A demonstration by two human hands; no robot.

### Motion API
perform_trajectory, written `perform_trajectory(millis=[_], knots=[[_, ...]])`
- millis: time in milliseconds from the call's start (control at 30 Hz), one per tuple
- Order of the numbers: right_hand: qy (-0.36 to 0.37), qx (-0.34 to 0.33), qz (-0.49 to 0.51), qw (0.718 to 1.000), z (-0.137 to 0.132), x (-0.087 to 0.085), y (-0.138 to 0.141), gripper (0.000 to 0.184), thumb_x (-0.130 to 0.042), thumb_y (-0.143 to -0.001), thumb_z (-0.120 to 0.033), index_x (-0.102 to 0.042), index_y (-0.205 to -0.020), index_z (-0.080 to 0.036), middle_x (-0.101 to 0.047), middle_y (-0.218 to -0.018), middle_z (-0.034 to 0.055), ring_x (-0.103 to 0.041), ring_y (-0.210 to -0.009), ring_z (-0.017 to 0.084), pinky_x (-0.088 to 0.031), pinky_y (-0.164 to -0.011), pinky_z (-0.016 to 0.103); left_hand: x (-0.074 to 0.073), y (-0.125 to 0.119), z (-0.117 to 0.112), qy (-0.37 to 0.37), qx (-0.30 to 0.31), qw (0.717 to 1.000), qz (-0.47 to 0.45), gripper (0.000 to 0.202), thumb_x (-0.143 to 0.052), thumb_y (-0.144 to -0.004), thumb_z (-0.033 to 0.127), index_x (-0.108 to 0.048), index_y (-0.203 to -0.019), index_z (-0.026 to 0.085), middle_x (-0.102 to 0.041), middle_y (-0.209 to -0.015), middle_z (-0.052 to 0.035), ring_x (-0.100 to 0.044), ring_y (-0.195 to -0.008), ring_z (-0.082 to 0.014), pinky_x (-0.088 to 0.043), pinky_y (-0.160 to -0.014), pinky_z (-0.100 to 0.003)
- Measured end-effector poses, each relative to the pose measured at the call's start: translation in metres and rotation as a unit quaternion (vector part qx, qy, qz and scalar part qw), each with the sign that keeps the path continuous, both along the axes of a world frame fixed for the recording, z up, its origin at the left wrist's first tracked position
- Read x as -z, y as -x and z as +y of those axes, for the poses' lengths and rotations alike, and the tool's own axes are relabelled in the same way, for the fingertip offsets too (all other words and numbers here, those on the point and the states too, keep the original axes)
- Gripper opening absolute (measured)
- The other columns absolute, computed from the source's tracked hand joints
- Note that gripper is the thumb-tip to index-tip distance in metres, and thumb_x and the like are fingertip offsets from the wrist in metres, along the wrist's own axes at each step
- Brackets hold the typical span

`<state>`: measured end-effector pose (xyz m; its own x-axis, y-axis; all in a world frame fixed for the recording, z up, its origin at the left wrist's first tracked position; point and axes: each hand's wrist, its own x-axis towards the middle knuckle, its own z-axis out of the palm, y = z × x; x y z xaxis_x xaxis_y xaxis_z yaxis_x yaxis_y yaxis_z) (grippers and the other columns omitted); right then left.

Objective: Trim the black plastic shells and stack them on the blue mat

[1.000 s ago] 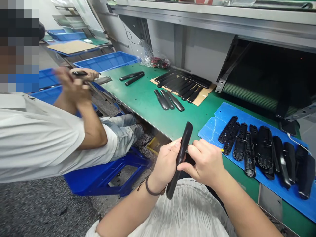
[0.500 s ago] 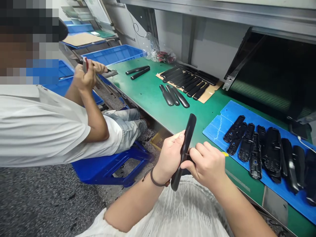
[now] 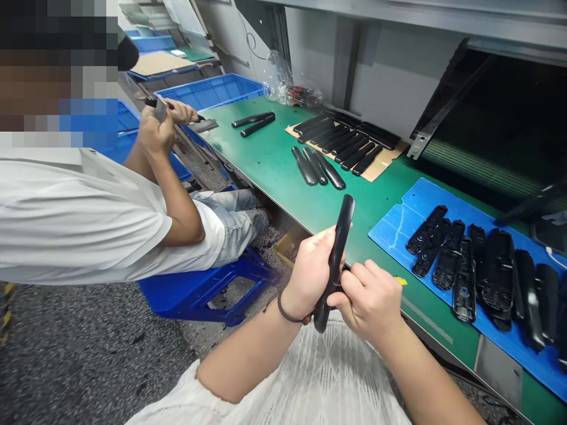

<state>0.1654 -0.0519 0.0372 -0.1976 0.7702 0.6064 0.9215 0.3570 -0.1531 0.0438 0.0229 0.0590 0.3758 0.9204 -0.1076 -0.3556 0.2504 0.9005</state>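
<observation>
My left hand [image 3: 310, 274] is wrapped round a long black plastic shell [image 3: 337, 251], held upright over my lap at the bench's front edge. My right hand [image 3: 370, 298] is closed in a pinch against the shell's right side; a small tool with a yellow end [image 3: 401, 281] pokes out behind its fingers. On a blue sheet [image 3: 411, 203] to the right lie several black shell halves [image 3: 469, 265], some with their ribbed insides up.
Three shells [image 3: 318, 168] lie on the green bench [image 3: 274, 165], with several more on a cardboard sheet [image 3: 381, 168] behind. A person in a white shirt [image 3: 75, 218] sits to my left on a blue stool [image 3: 195, 292], working on a part. Blue bins [image 3: 208, 91] stand beyond.
My right hand has slid lower along the shell's side, toward its bottom end. The view has shifted slightly; the person on my left has moved the hands.
</observation>
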Motion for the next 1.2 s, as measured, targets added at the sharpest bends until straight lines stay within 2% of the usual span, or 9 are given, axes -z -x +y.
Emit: perform_trajectory(millis=[200,433,600,733,933,1033,1133,1167,1200], knots=[[0.032,-0.025,0.008,0.999,-0.004,0.004,0.004,0.067,-0.023,-0.106,-0.069,-0.052,-0.07,-0.021,-0.048,-0.066,0.0019,-0.032,-0.066,0.018,-0.02,-0.062,0.035,0.001,0.0,0.006,0.024,-0.019,0.999,-0.011,0.05,-0.058,-0.1,0.052,-0.069,-0.13,0.014,-0.046,-0.058,0.0055,-0.034,-0.045,-0.0078,-0.032,-0.042,-0.02],[0.055,-0.051,0.003,0.997,-0.011,0.009,0.014,0.073,-0.031,-0.095,-0.086,-0.052,-0.068,-0.021,-0.046,-0.065,0.0017,-0.032,-0.066,0.017,-0.019,-0.061,0.035,-0.002,0.003,0.019,0.045,-0.057,0.997,-0.018,0.048,-0.058,-0.1,0.053,-0.069,-0.127,0.015,-0.04,-0.057,0.0075,-0.029,-0.041,-0.0066,-0.029,-0.037,-0.018],[0.043,-0.037,-0.026,0.998,-0.009,0.007,0.018,0.057,-0.042,-0.105,-0.065,-0.052,-0.069,-0.021,-0.049,-0.066,0.0018,-0.034,-0.066,0.017,-0.019,-0.062,0.035,-0.002,0.005,0.025,0.054,-0.084,0.994,-0.043,0.043,-0.054,-0.104,0.049,-0.069,-0.126,0.015,-0.039,-0.057,0.0079,-0.027,-0.04,-0.0052,-0.03,-0.037,-0.017],[0.018,-0.029,-0.045,0.998,-0.007,0.009,0.019,0.054,-0.043,-0.107,-0.059,-0.052,-0.069,-0.021,-0.048,-0.065,0.0018,-0.034,-0.067,0.018,-0.018,-0.062,0.037,0.0,0.006,0.029,0.083,-0.103,0.989,-0.067,0.04,-0.053,-0.105,0.046,-0.068,-0.125,0.014,-0.037,-0.057,0.0088,-0.025,-0.039,-0.0045,-0.03,-0.037,-0.015],[-0.04,0.003,-0.076,0.996,-0.005,0.023,0.025,0.046,-0.048,-0.108,-0.051,-0.056,-0.073,-0.021,-0.045,-0.063,0.0012,-0.032,-0.066,0.018,-0.016,-0.061,0.038,0.004,0.007,0.037,0.145,-0.145,0.977,-0.063,0.04,-0.045,-0.109,0.043,-0.065,-0.128,0.014,-0.036,-0.056,0.0095,-0.026,-0.037,-0.0049,-0.028,-0.037,-0.016],[-0.07,-0.027,-0.062,0.995,-0.004,0.033,0.025,0.036,-0.058,-0.104,-0.044,-0.057,-0.076,-0.021,-0.044,-0.062,-0.0006,-0.033,-0.064,0.017,-0.016,-0.061,0.037,0.006,0.009,0.044,0.197,-0.156,0.966,-0.065,0.038,-0.043,-0.11,0.042,-0.062,-0.128,0.014,-0.035,-0.054,0.0106,-0.025,-0.035,-0.005,-0.026,-0.037,-0.016],[-0.062,-0.057,-0.015,0.996,-0.004,0.039,0.023,0.009,-0.061,-0.101,-0.027,-0.064,-0.095,-0.021,-0.046,-0.062,-0.0021,-0.038,-0.062,0.016,-0.021,-0.06,0.035,0.011,0.017,0.053,0.227,-0.165,0.955,-0.092,0.034,-0.044,-0.109,0.041,-0.062,-0.123,0.015,-0.035,-0.055,0.0107,-0.024,-0.036,-0.0052,-0.023,-0.037,-0.017],[-0.032,-0.038,0.001,0.999,-0.003,0.04,0.022,0.011,-0.058,-0.101,-0.021,-0.065,-0.109,-0.021,-0.051,-0.066,-0.0011,-0.043,-0.064,0.017,-0.024,-0.059,0.034,0.013,0.02,0.056,0.229,-0.173,0.952,-0.105,0.033,-0.045,-0.109,0.041,-0.062,-0.121,0.015,-0.035,-0.056,0.0105,-0.025,-0.036,-0.0052,-0.022,-0.036,-0.017],[0.011,-0.009,0.017,1.0,-0.002,0.039,0.022,0.026,-0.055,-0.1,-0.017,-0.062,-0.125,-0.02,-0.057,-0.072,0.0008,-0.048,-0.066,0.017,-0.028,-0.058,0.033,0.015,0.024,0.059,0.229,-0.181,0.949,-0.117,0.032,-0.045,-0.109,0.04,-0.062,-0.119,0.014,-0.036,-0.056,0.0102,-0.025,-0.037,-0.0053,-0.021,-0.036,-0.017]])
